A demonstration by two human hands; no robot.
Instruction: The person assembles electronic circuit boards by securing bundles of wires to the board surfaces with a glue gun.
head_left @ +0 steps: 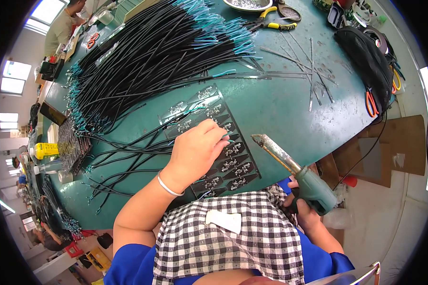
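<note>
My left hand (195, 149), with a bangle at its wrist, is over the panel of small black circuit boards (235, 164). Its fingers are pinched at the teal wire end (225, 137) of a black cable, down against one board. To its right, my right hand (304, 206) is wrapped round the green handle of a hot-air gun (314, 190). The gun's long, scorched metal nozzle (276, 151) points up and left toward the panel, apart from it. Several black cables (128, 154) run left from the panel. My left palm hides part of the boards.
A big bundle of black cables (142, 52) with teal ends fills the table's far left. Thin metal strips (312, 71) lie at the far right, near yellow-handled pliers (273, 25) and a metal bowl (247, 4). A black bag (364, 57) and orange-handled scissors (371, 103) lie at the right edge.
</note>
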